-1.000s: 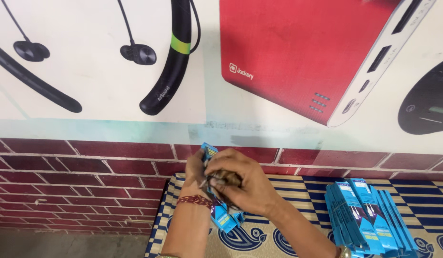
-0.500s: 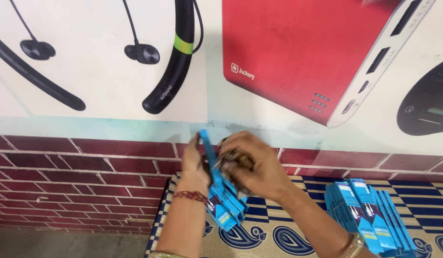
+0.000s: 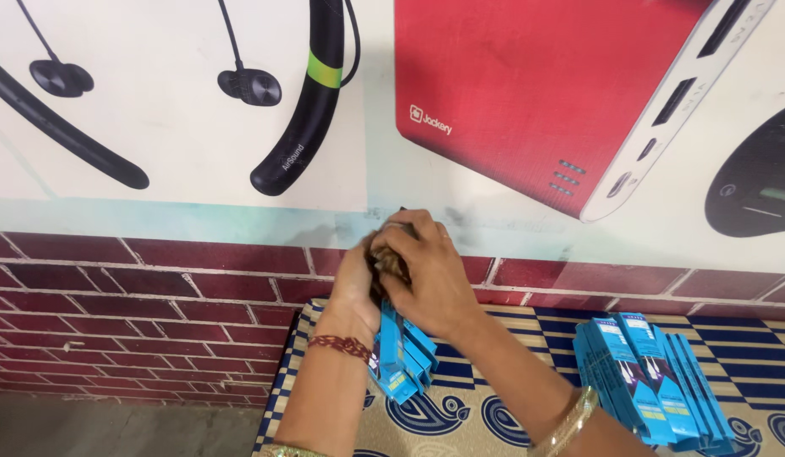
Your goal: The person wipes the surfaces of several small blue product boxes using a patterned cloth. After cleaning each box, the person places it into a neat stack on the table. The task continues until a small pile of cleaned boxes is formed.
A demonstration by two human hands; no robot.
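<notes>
Hands meet high against the wall, just under the poster's lower edge and over the red brick band point(image 3: 155, 288). The left hand point(image 3: 354, 283) and the right hand point(image 3: 426, 271) are cupped together around the top of a bunch of slim blue packets point(image 3: 401, 355), which hang down between the wrists and fan out a little at the bottom, above the patterned cloth point(image 3: 494, 415) that covers the surface. Both grips are clenched on that bunch: the right hand's fingers curl over the upper ends, the left hand backs them from the other side. Something small and brownish sits between the fingers at the top, too hidden to tell what it is. A dark red thread bracelet point(image 3: 341, 345) rings the left wrist and a pale bangle point(image 3: 570, 419) the right forearm.

To the right, well apart from the hands, a second stack of the same blue packets point(image 3: 655, 381) lies leaning on the blue, cream and black cloth. The poster point(image 3: 240, 101) behind shows black neckband earphones and a red power bank.

As a judgement from how things lie: the held bunch looks gathered and squared at its top, so the collecting of this lot seems largely done, while whatever fastens or places it appears unfinished, since both hands are needed to keep it together. The stack on the cloth lies untouched.
</notes>
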